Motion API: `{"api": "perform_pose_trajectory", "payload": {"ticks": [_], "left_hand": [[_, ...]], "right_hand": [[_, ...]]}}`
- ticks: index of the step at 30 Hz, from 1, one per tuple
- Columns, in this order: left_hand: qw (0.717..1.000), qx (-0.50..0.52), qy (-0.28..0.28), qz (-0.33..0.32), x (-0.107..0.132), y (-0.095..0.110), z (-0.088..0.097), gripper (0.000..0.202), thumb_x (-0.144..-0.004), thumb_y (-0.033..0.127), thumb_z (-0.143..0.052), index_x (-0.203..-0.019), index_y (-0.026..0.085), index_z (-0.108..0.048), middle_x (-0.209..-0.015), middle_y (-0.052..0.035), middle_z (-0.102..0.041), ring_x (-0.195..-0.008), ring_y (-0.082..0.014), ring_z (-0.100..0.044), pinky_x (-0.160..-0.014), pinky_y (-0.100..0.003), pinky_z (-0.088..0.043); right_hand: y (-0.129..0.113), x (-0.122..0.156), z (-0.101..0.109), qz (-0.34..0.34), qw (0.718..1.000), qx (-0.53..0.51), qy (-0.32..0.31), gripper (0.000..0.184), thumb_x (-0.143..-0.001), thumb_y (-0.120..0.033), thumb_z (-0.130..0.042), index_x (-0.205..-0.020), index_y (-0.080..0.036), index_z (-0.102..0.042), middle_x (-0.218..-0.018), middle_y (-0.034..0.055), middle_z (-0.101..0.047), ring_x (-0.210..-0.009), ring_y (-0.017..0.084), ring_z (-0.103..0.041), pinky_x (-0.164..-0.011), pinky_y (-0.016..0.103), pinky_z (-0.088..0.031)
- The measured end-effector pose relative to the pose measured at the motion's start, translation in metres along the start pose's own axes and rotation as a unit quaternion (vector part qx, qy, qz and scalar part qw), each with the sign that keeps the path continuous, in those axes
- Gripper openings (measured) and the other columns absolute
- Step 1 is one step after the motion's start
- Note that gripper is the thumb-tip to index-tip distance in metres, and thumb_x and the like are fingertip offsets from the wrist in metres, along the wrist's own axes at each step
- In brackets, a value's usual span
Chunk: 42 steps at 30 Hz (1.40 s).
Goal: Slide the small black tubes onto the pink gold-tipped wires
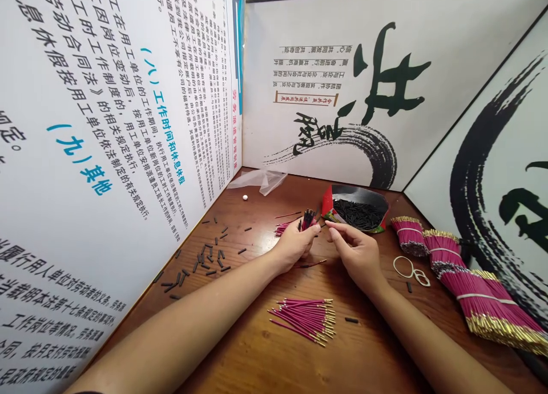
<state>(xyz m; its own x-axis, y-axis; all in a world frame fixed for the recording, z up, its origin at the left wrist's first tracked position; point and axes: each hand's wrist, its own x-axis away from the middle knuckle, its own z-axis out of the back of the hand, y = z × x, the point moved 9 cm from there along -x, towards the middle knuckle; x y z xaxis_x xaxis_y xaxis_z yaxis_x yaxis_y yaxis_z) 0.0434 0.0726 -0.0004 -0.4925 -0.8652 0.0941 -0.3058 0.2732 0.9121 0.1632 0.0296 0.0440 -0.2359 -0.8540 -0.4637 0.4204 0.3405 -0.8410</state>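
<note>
Left hand: the left hand (295, 242) has its fingers (311, 229) closed round a bunch of sticks (307, 218), held upright at mid-desk with the dark-capped ends on top.
Right hand: the right hand (357, 248) is at 3 o'clock of the bunch, fingertips drawn together just beside its top. I cannot tell whether they pinch anything.
Tray: a red tray (327, 202) of black sleeves sits at 1 o'clock of the right hand, close by.
Loose pile: pink sticks (306, 318) with gold tips lie at 6 o'clock of the hands on the desk (257, 360).
Strays: black sleeves (205, 262) are scattered at 9 o'clock of the left hand, near the wall board.
Bundles: tied bundles (471, 285) and rubber bands (411, 268) lie at 3 o'clock.
Risk, grip: if the left fingers slacken, the thin sticks likely fan out and drop among the loose pile.
Risk, sleeves: a sleeve fumbled at the fingertips probably rolls off and joins the strays.
Risk, tray: the right wrist swinging outward could tip the tray.
</note>
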Motion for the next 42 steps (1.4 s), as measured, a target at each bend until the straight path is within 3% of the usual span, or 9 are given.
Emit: {"api": "perform_pose_trajectory", "payload": {"ticks": [9,14,19,29,42], "left_hand": [[0.999,-0.023,-0.033,0.023,-0.002,-0.005,-0.003,0.027,-0.081,0.038,-0.062,-0.086,0.022,-0.041,-0.053,0.0127,-0.027,-0.039,-0.0031,-0.016,-0.040,-0.018,-0.010],[0.996,-0.060,-0.047,0.054,-0.001,-0.010,-0.008,0.011,-0.081,0.026,-0.052,-0.088,0.020,-0.047,-0.055,0.0113,-0.028,-0.040,-0.0038,-0.016,-0.040,-0.018,-0.012],[0.991,-0.120,-0.051,0.013,0.001,-0.005,-0.011,0.006,-0.078,0.019,-0.048,-0.084,0.019,-0.047,-0.054,0.0090,-0.034,-0.042,-0.0051,-0.024,-0.042,-0.020,-0.018],[0.997,-0.019,-0.046,0.062,-0.003,-0.011,-0.006,0.011,-0.071,0.021,-0.045,-0.079,0.022,-0.037,-0.054,0.0107,-0.029,-0.039,-0.0042,-0.016,-0.041,-0.018,-0.009],[0.998,0.009,-0.047,0.038,-0.001,-0.006,-0.004,0.019,-0.073,0.023,-0.054,-0.077,0.021,-0.036,-0.057,0.0101,-0.033,-0.039,-0.0023,-0.019,-0.039,-0.017,-0.011]], "right_hand": [[0.002,0.000,-0.001,0.002,1.000,0.002,-0.007,0.028,-0.086,-0.039,-0.059,-0.101,-0.019,-0.072,-0.074,0.0028,-0.068,-0.062,0.015,-0.059,-0.059,0.028,-0.049],[-0.013,0.002,0.002,0.117,0.989,0.086,0.010,0.036,-0.089,-0.030,-0.054,-0.124,-0.023,-0.062,-0.100,0.0067,-0.061,-0.081,0.017,-0.059,-0.070,0.032,-0.051],[-0.028,0.006,-0.002,0.195,0.968,0.160,-0.014,0.034,-0.089,-0.026,-0.055,-0.122,-0.025,-0.064,-0.116,0.0102,-0.056,-0.109,0.024,-0.056,-0.092,0.041,-0.049],[-0.032,0.006,0.001,0.210,0.967,0.143,0.015,0.006,-0.089,-0.022,-0.057,-0.093,-0.021,-0.062,-0.097,0.0071,-0.059,-0.087,0.019,-0.058,-0.074,0.034,-0.049],[-0.019,0.004,0.000,0.158,0.978,0.135,-0.004,0.008,-0.091,-0.025,-0.057,-0.089,-0.020,-0.062,-0.081,0.0018,-0.062,-0.065,0.013,-0.053,-0.059,0.027,-0.044]]}}
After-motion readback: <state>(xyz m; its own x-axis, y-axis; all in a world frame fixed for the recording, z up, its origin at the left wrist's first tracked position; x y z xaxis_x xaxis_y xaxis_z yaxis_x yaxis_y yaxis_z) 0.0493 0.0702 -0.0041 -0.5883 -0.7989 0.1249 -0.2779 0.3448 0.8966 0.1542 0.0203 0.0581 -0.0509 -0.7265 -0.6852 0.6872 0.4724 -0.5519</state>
